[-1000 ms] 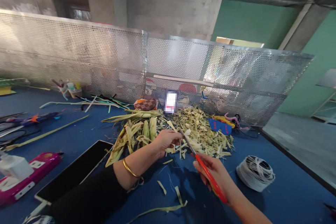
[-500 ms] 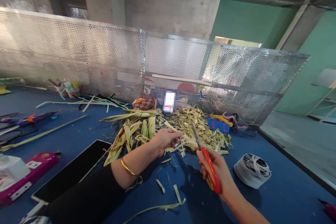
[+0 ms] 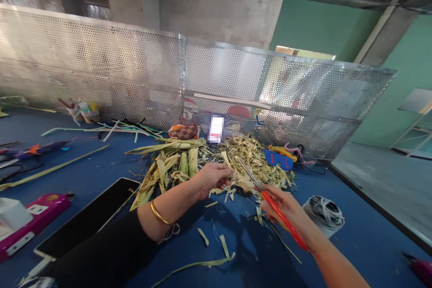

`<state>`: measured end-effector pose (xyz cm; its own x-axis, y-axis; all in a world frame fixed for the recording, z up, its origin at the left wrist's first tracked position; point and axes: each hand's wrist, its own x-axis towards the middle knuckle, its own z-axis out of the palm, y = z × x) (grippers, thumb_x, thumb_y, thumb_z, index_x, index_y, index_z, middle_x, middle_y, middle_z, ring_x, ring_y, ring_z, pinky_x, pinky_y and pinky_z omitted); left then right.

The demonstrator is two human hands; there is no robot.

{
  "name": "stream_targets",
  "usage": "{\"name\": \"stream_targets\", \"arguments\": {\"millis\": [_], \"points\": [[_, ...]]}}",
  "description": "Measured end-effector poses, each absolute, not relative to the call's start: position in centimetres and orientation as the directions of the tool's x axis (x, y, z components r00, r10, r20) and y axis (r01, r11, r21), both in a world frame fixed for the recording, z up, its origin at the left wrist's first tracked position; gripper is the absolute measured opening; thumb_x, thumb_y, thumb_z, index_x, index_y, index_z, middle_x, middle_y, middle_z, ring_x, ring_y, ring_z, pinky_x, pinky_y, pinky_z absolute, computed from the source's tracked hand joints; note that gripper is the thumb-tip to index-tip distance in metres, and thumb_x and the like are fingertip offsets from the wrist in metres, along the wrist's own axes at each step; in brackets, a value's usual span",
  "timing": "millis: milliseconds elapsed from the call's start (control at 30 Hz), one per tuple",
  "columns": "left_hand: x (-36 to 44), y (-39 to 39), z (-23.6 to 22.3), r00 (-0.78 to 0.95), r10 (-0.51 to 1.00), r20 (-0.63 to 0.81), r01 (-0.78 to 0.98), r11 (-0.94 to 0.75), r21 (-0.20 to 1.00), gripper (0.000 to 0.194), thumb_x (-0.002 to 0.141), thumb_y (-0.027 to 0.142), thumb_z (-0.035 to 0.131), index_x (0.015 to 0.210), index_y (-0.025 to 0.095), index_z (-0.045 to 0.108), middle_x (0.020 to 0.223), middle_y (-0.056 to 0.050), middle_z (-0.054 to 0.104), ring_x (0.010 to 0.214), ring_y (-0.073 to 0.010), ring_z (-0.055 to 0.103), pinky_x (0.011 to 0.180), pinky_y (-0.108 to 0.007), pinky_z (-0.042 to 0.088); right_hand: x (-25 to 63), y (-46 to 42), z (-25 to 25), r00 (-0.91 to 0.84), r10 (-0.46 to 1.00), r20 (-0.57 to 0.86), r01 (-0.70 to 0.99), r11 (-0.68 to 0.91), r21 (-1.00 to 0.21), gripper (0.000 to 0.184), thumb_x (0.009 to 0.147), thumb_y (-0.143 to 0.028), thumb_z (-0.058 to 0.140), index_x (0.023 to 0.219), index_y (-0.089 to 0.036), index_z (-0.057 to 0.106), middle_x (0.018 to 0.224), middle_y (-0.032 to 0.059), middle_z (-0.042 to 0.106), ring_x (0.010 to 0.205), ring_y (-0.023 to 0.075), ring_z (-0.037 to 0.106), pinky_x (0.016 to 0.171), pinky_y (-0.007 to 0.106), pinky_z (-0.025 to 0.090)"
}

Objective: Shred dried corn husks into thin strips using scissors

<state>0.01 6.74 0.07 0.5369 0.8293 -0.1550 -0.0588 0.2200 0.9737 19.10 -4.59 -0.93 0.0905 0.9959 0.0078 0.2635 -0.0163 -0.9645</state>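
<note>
My left hand [image 3: 212, 179], with a gold bangle at its wrist, is closed in a pinch in front of a pile of dried husk. A pale corn husk strip [image 3: 226, 159] rises from its fingertips. In my right hand [image 3: 281, 204] are scissors [image 3: 282, 216] with red handles. Their blades point up and left, close to the left fingertips, and look nearly closed. Behind both hands lies the heap of shredded husk [image 3: 251, 153]. Larger corn husk leaves [image 3: 162, 168] lie to the left of it. Cut husk scraps [image 3: 224, 246] are scattered on the blue table [image 3: 189, 274].
A spool of white string [image 3: 326, 216] stands at the right. At the left are a dark tablet [image 3: 91, 216] and a magenta power strip [image 3: 50, 213]. A checkered pouch [image 3: 184, 132], a bright phone [image 3: 216, 128] and blue glasses [image 3: 278, 159] sit before the perforated metal screen [image 3: 145, 76].
The scissors have swung lower on the right and their blades tilt further left toward my left hand. The husk strip at the left fingertips stands more upright. A thin stalk now shows below the right hand.
</note>
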Motion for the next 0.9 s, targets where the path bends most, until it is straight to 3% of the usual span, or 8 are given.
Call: {"name": "stream_targets", "arguments": {"millis": [233, 533, 733, 900], "points": [[0.1, 6.5, 0.0, 0.623, 0.773, -0.116, 0.024, 0.13, 0.991, 0.025, 0.061, 0.036, 0.07, 0.064, 0.013, 0.062, 0.064, -0.002, 0.064, 0.044, -0.0059, 0.047, 0.043, -0.02, 0.034, 19.0, -4.5, -1.0, 0.012, 0.992, -0.128, 0.324, -0.125, -0.938, 0.06, 0.062, -0.047, 0.073, 0.113, -0.016, 0.064, 0.058, -0.0033, 0.053, 0.047, 0.0104, 0.052, 0.041, 0.021, 0.038], [0.1, 6.5, -0.1, 0.664, 0.73, -0.165, 0.09, 0.141, 0.986, 0.022, 0.059, 0.035, 0.071, 0.066, 0.014, 0.066, 0.061, -0.001, 0.065, 0.044, -0.0061, 0.046, 0.044, -0.019, 0.033, 17.8, -5.0, -0.3, 0.037, 0.999, -0.038, 0.299, -0.047, -0.953, 0.037, 0.059, -0.041, 0.076, 0.085, -0.014, 0.072, 0.041, -0.007, 0.042, 0.036, 0.0059, 0.037, 0.037, 0.018, 0.029], [0.1, 6.5, -0.1, 0.645, 0.742, -0.184, 0.102, 0.155, 0.983, 0.017, 0.06, 0.029, 0.07, 0.067, 0.014, 0.068, 0.058, -0.002, 0.065, 0.042, -0.0069, 0.046, 0.043, -0.02, 0.033, 18.0, -4.9, -0.3, 0.03, 1.0, -0.006, 0.353, -0.016, -0.935, 0.034, 0.061, -0.041, 0.075, 0.082, -0.014, 0.073, 0.039, -0.007, 0.04, 0.038, 0.0059, 0.034, 0.038, 0.019, 0.027], [0.1, 6.4, 0.1, 0.654, 0.733, -0.187, 0.112, 0.15, 0.982, 0.01, 0.061, 0.023, 0.065, 0.064, 0.014, 0.067, 0.058, -0.001, 0.064, 0.042, -0.006, 0.046, 0.042, -0.019, 0.034, 18.4, -4.9, -0.1, 0.024, 0.998, -0.051, 0.403, -0.056, -0.913, 0.031, 0.06, -0.039, 0.075, 0.08, -0.016, 0.073, 0.049, -0.0045, 0.048, 0.043, 0.0074, 0.037, 0.041, 0.02, 0.029]]}}
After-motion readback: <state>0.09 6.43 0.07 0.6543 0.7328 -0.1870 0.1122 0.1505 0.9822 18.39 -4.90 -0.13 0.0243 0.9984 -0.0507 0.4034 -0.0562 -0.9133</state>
